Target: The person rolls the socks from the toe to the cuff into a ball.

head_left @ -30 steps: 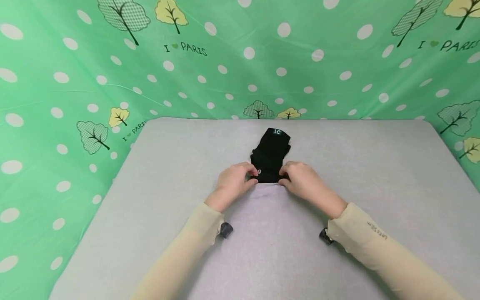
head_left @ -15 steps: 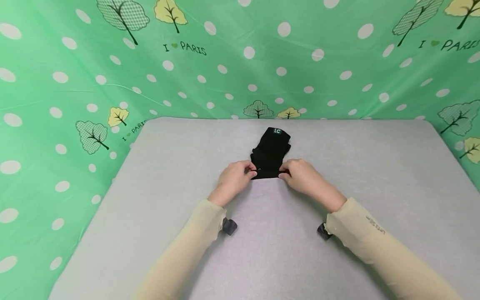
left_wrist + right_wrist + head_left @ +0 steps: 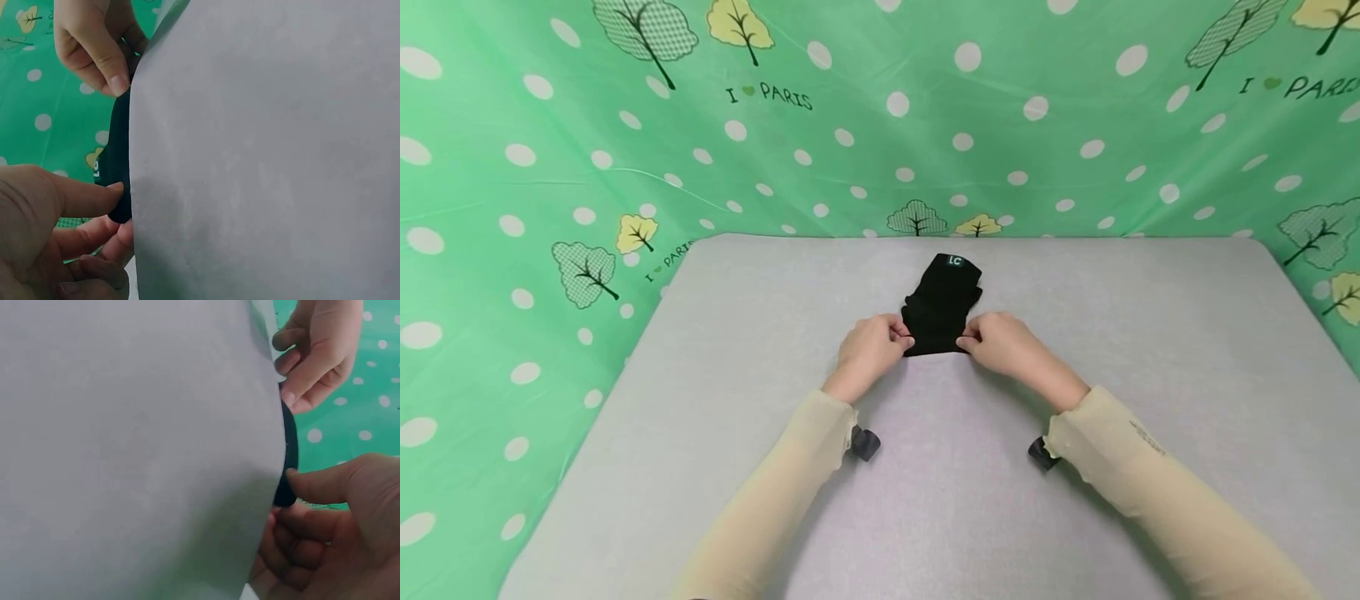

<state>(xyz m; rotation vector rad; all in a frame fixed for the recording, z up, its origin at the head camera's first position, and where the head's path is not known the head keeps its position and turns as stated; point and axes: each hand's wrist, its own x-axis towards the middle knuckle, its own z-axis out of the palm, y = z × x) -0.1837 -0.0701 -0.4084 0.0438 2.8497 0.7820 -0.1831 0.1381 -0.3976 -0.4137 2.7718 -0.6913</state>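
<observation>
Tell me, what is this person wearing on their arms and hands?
Both hands, the left hand and right hand, are bare: no gloves, no rings visible. Long, thin, pale beige sleeves cover both arms to the wrists. The right sleeve carries small dark lettering, too small to read. A small dark device sits under each wrist.
</observation>
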